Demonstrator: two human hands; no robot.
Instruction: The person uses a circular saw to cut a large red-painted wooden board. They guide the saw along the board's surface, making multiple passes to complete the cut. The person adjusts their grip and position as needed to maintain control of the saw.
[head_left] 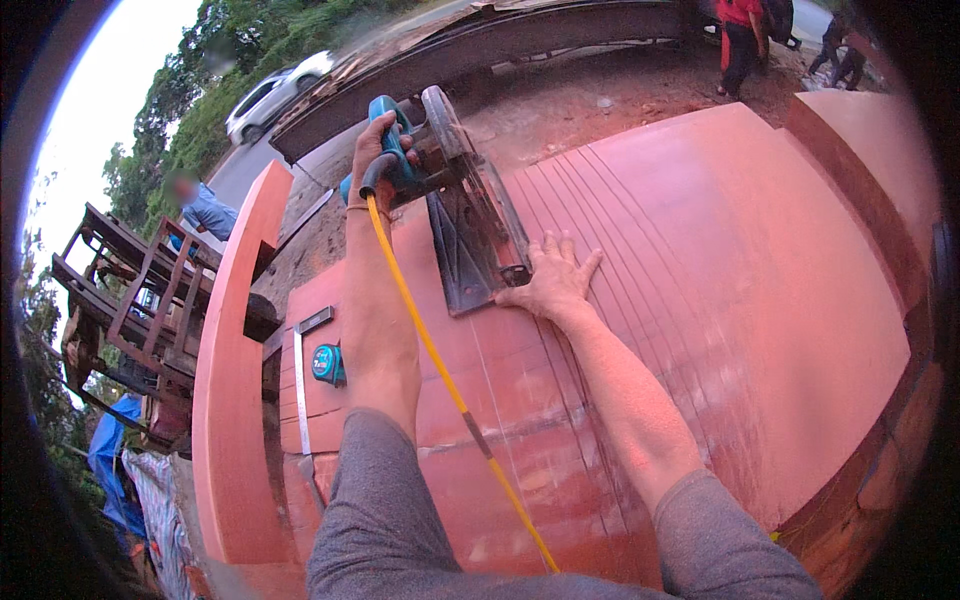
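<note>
A teal and black circular saw point(402, 172) stands on a large reddish slab point(770, 310), its dark base plate point(460, 275) flat on the surface. My left hand point(372, 165) is wrapped round the saw's rear handle. Beside the base plate's near right corner, my right hand point(553, 282) lies flat with spread fingers; its thumb touches or nearly touches the plate. A yellow cable point(432, 352) runs from the saw back between my forearms. Left of my left forearm lie a teal tape measure point(327, 364) and a metal square point(301, 390). Several thin parallel grooves score the slab.
A long reddish beam point(228, 370) borders the slab on the left, with a rusty metal frame point(150, 310) beyond. Another slab point(870, 140) lies at the far right. A person in red point(740, 40) and others stand in the background; a white car point(275, 95) is on the road.
</note>
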